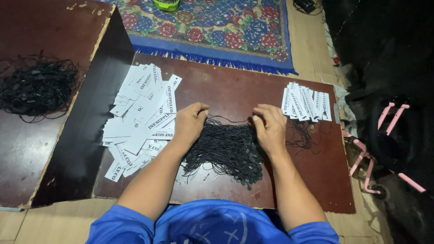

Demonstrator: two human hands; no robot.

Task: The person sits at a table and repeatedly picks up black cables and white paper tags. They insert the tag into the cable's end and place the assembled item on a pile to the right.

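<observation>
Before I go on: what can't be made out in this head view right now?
- Left hand fingers: curled under, so their grip on the black cords is hidden.
- Right hand: its palm side faces down, hiding what it pinches.
- Green container: cut off by the top edge.
- Lower tags in the left pile: covered by upper ones.
- Pink frame: partly lost against dark cloth at the right.

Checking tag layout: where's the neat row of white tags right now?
In the head view, the row of white tags lies at the board's far right, just beyond the right hand and right of the black string bundle.
</observation>
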